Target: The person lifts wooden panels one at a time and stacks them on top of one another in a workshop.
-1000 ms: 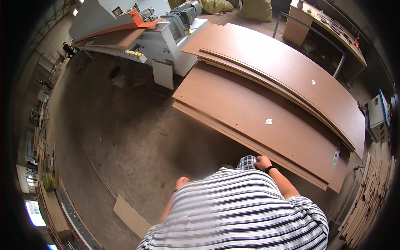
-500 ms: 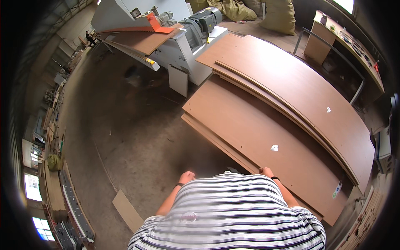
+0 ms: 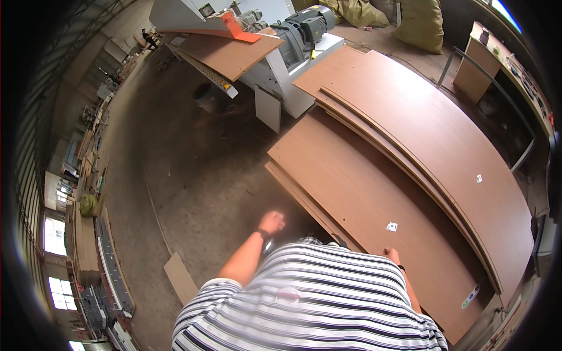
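Left hand: loosely fisted, holding nothing, hovering over floor just off near corner of lower board stack. Right hand: resting on top board near white sticker; fingers mostly hidden by striped shirt, grip not discernible. Risk: one-handed contact only; long thin board likely to flex or slide off stack if pulled unevenly. Taller stack just beside.

A dusty concrete floor spreads through the workshop. Bright windows line the left wall. Yellow sacks lie at the back.
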Tool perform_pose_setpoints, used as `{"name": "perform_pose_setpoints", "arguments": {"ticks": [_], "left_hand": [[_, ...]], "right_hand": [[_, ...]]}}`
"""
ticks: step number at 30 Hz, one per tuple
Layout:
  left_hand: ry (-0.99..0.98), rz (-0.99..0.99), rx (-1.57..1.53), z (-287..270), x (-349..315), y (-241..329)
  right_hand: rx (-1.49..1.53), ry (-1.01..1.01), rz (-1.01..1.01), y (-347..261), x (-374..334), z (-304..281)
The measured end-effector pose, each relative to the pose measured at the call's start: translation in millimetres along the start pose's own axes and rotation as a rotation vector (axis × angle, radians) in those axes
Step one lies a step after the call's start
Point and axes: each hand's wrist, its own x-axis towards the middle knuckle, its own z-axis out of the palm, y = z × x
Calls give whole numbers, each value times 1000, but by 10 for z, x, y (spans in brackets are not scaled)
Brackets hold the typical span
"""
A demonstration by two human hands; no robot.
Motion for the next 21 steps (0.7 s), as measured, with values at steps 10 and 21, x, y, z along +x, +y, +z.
{"name": "perform_pose_setpoints", "arguments": {"ticks": [10, 21], "left_hand": [[162, 237, -139, -794, 1517, 986], [59, 206, -1119, -1582, 2454, 2216]], "right_hand": [[222, 121, 298, -211, -262, 384], [365, 156, 360, -1175, -237, 648]]}}
